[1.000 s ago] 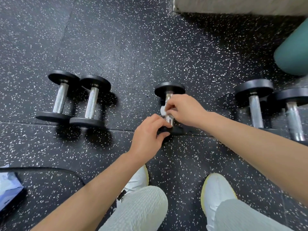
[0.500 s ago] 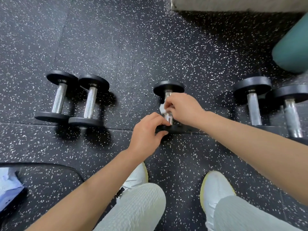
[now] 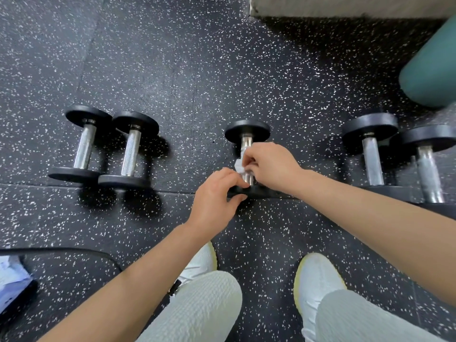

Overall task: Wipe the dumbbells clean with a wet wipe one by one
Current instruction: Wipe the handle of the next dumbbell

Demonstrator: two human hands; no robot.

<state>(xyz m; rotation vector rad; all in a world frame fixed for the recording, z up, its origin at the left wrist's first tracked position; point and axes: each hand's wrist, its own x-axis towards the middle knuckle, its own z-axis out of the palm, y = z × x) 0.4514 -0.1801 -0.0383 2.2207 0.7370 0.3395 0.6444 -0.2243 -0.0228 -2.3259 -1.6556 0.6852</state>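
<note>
A black-ended dumbbell (image 3: 247, 131) with a chrome handle lies on the floor in the middle. My right hand (image 3: 270, 165) presses a small white wet wipe (image 3: 239, 167) against the handle. My left hand (image 3: 217, 196) pinches the near black end plate between thumb and fingers, holding it steady. Two more dumbbells (image 3: 106, 144) lie side by side at the left, and another pair (image 3: 399, 149) lies at the right.
The floor is black rubber with white speckles. A teal padded roll (image 3: 431, 72) sits at the upper right and a pale block edge (image 3: 345, 6) at the top. A white-and-blue pack (image 3: 12, 280) lies at the lower left. My white shoes (image 3: 318, 277) stand just below the dumbbell.
My right hand with the wipe has shifted slightly along the chrome handle. My left hand stays on the near end plate.
</note>
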